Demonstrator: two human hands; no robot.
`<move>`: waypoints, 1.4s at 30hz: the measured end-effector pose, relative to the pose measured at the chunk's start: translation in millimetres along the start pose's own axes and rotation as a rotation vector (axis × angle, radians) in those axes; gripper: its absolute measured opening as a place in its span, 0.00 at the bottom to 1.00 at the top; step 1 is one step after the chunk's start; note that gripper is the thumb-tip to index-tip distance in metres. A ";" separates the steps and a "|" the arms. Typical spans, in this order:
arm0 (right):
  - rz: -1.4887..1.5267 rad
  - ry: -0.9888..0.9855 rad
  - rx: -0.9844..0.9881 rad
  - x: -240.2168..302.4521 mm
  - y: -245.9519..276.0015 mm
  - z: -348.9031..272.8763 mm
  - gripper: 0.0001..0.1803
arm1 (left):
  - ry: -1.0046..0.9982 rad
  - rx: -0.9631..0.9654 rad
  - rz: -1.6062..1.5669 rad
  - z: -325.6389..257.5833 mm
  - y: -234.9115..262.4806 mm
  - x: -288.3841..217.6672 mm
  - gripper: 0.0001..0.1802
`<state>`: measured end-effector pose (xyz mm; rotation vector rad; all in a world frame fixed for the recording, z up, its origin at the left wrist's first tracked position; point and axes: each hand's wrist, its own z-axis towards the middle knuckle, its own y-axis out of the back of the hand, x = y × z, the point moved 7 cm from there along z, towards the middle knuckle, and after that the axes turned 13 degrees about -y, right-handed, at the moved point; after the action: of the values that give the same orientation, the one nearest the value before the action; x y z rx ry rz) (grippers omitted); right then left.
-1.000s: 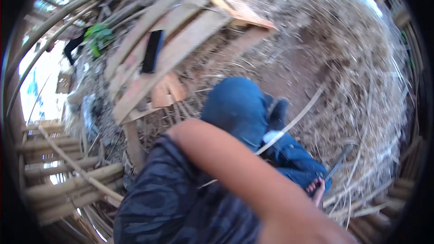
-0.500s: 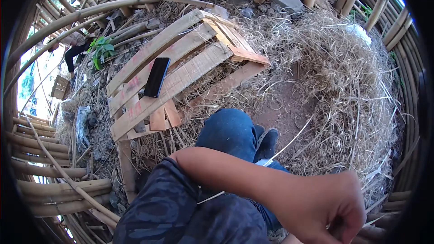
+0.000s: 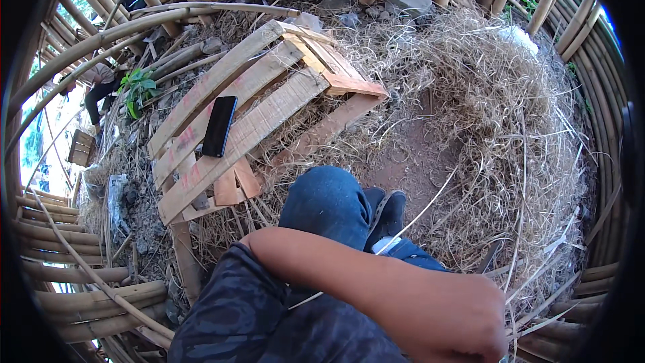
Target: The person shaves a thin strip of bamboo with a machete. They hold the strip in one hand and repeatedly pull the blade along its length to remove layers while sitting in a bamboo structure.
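Observation:
My left forearm crosses from the dark patterned sleeve toward the lower right. There my left hand (image 3: 470, 316) is bent down with its fingers curled under, mostly hidden behind its own back; what it grips, if anything, does not show. Just beyond the wrist a dark, flat, blade-like piece (image 3: 490, 257) sticks up, its lower end hidden by the hand. A long thin pale strip (image 3: 427, 207) slants over my blue-trousered leg and passes beneath the forearm. My right hand is out of the picture.
A slatted wooden crate (image 3: 248, 104) lies tilted ahead on the left, with a black phone (image 3: 220, 126) on its slats. Dry shavings (image 3: 497, 101) heap up on the right. Bamboo poles (image 3: 101, 299) fence the place. A person (image 3: 101, 87) is beyond them at far left.
My left hand has drawn a little leftward and turned, so its curled fingers no longer show. The dark blade-like piece shows more clearly beside it. The whole view has shifted slightly.

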<state>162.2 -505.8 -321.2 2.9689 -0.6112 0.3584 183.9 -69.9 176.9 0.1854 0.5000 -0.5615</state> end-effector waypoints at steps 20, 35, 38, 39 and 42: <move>0.088 -0.038 -0.054 -3.9 -3.0 0.9 0.17 | -0.088 0.006 0.040 -7.3 0.4 -1.2 0.20; -0.132 -0.023 0.084 -0.7 -65.6 -91.4 0.17 | 1.557 1.019 1.020 -254.5 -9.7 93.8 0.28; -0.114 -0.037 0.075 -1.2 -66.9 -94.8 0.16 | 1.486 1.076 1.125 -275.1 -12.5 84.7 0.25; -0.109 -0.042 0.074 -1.7 -67.1 -95.7 0.16 | 1.433 1.083 1.165 -278.5 -14.4 83.2 0.22; -0.089 -0.047 0.068 -3.6 -69.1 -99.2 0.15 | 1.445 0.923 1.066 -297.1 -17.0 84.2 0.15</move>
<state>165.7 -427.9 -228.7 3.0647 -0.4784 0.3080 116.7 -33.6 -122.7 1.6980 1.3565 0.5697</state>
